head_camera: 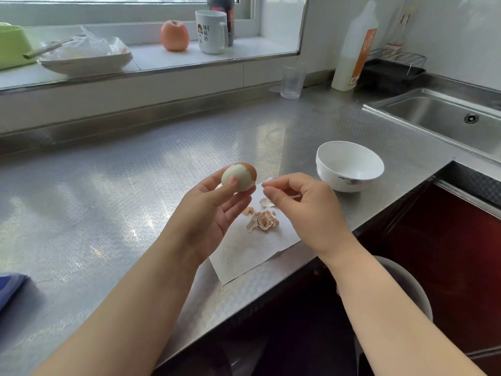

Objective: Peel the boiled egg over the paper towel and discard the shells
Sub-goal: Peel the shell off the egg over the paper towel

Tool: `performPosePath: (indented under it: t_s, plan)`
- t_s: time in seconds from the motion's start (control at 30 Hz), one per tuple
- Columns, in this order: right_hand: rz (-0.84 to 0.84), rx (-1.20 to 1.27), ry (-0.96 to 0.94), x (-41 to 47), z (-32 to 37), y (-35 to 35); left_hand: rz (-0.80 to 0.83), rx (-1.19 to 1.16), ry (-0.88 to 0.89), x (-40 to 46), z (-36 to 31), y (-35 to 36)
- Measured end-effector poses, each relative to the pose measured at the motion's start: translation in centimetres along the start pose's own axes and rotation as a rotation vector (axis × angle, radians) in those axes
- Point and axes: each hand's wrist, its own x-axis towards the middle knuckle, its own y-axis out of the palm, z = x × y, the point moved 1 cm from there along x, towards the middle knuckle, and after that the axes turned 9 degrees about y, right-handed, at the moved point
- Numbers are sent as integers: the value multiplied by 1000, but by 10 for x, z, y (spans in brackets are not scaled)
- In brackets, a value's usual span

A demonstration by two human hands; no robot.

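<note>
My left hand [214, 210] holds a boiled egg [239, 177] between thumb and fingertips, above the left edge of a white paper towel [244, 256]. The egg is mostly bare white, with brown shell left on its upper right side. My right hand [303, 207] hovers just right of the egg over the towel, fingers curled and pinched together; a shell fragment [267, 202] shows just below the fingertips, and I cannot tell whether it is held. A small pile of brown shell pieces [263, 221] lies on the towel.
An empty white bowl [349, 165] stands right of the towel on the steel counter [108, 199]. A sink [447, 118] is at the far right, a clear glass [292, 81] and bottle [355, 50] behind. A bin [406, 289] sits below the counter edge.
</note>
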Motion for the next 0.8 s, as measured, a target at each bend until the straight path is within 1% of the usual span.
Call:
performPosePath:
  t_s: [0.1, 0.2, 0.27, 0.37, 0.47, 0.63, 0.8]
  plan:
    - [2, -63, 15, 1, -5, 4, -16, 9, 5, -1, -1, 0]
    - [30, -129, 20, 3, -4, 5, -34, 92, 18, -3, -1, 1]
    - [1, -107, -14, 6, 1, 3, -35, 157, 27, -5, -1, 2]
    - [-10, -77, -85, 8, 10, 2, 5, 213, 22, -7, -1, 4]
    - [-21, -98, -106, 9, 12, 5, 45, 246, 21, -9, 0, 5]
    - [-79, -75, -96, 10, 10, 5, 60, 203, 9, -8, 1, 5]
    - [-152, -213, -187, 6, 9, 8, 49, 177, 9, -8, 3, 7]
